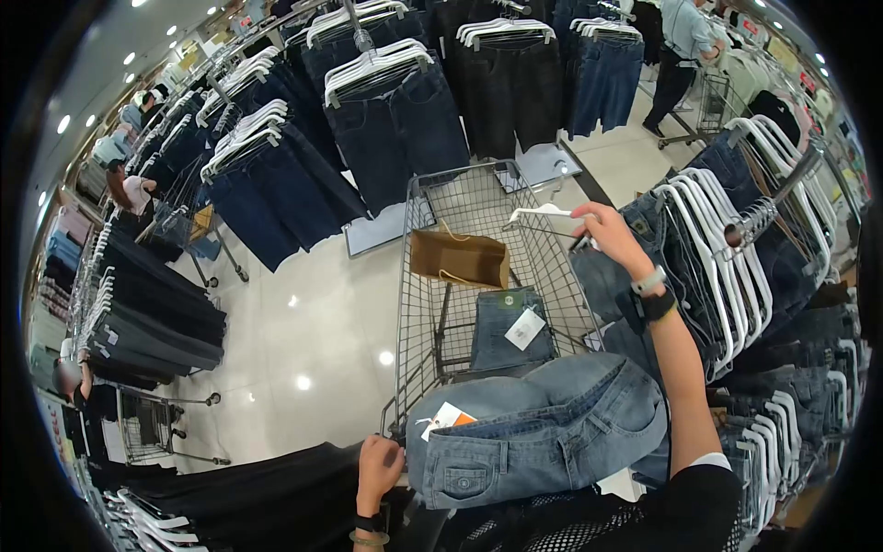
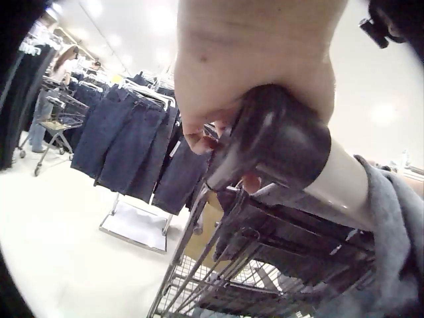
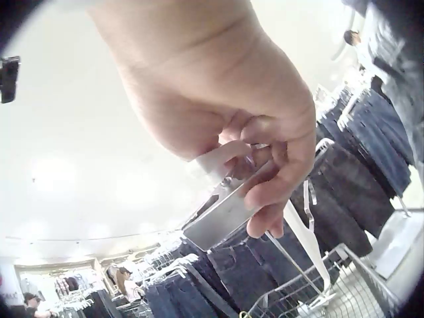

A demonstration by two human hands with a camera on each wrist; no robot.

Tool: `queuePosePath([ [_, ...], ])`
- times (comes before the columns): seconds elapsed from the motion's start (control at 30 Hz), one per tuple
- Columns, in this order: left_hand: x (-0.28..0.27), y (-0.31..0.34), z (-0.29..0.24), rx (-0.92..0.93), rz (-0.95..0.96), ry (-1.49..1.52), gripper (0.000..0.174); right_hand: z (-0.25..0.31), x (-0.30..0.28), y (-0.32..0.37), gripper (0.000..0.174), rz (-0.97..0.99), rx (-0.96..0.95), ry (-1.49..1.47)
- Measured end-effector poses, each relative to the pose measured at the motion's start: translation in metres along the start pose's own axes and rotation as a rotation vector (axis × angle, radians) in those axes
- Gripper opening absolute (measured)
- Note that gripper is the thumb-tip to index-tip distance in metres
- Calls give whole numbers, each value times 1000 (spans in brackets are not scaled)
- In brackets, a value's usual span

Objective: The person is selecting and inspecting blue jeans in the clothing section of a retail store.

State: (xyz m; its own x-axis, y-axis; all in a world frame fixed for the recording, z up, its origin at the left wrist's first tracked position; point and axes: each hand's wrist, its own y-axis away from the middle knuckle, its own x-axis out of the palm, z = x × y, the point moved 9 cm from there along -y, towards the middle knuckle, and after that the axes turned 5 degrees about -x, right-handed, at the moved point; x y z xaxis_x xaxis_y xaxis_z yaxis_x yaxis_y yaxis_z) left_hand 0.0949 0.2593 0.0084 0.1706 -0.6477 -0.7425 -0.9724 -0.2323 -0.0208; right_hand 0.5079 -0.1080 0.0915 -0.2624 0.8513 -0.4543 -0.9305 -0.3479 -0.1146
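My left hand [image 1: 379,467] grips the black end piece [image 2: 285,139] of the shopping cart's handle. Faded blue jeans [image 1: 543,460] with a white and orange tag [image 1: 449,419] drape over the handle side. Out to the right, my right hand [image 1: 609,237] holds a white hanger [image 1: 543,213] above the cart's right rim. In the right wrist view a flat grey metal piece [image 3: 222,218] lies against its fingers. Within the cart [image 1: 401,322] are a brown paper bag [image 1: 460,260] and folded jeans [image 1: 497,336] with a white tag.
A rack of denim on white hangers [image 1: 708,248] stands close on the right. Dark trousers [image 1: 276,460] hang at the near left. Ahead are racks of dark jeans [image 1: 395,129]. A person [image 1: 681,55] with another cart is at the far right; others are at left.
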Motion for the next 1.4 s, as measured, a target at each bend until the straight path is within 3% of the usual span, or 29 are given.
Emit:
queuePosePath([
  [0.03,-1,-1,0,-21,2,21,10,25,-8,19,29,-18,-113,112],
  [0.2,1,-7,-1,2,-15,61,9,93,-32,140,24,-70,-8,99],
  [0.27,0,-10,-4,29,-29,72,9,93,-34,183,25,-68,-61,4],
  [0.4,6,-13,-13,135,-29,33,8,88,-22,260,26,-46,56,-291],
  [0.53,5,-6,-37,217,-93,18,12,91,-4,307,27,-59,88,-226],
  [0.6,-11,8,-58,296,-254,-68,14,93,-3,326,28,-117,96,-212],
  [0.67,-29,37,-84,337,-229,-123,15,94,-1,345,30,-179,124,-193],
  [0.73,-6,68,-69,77,273,212,13,94,2,364,34,-266,122,-235],
  [0.8,23,123,-66,201,829,201,11,58,17,381,39,-262,192,-325],
  [0.87,45,187,-36,140,1392,0,17,34,33,392,41,-251,206,-399],
  [0.93,39,215,-38,115,1577,-287,28,17,43,402,45,-262,231,-478],
  [1.13,53,220,-51,21,1551,-185,28,-12,53,418,44,-292,309,-727],
  [1.4,68,239,-74,-151,1462,25,28,-12,37,411,39,-166,322,-604],
])
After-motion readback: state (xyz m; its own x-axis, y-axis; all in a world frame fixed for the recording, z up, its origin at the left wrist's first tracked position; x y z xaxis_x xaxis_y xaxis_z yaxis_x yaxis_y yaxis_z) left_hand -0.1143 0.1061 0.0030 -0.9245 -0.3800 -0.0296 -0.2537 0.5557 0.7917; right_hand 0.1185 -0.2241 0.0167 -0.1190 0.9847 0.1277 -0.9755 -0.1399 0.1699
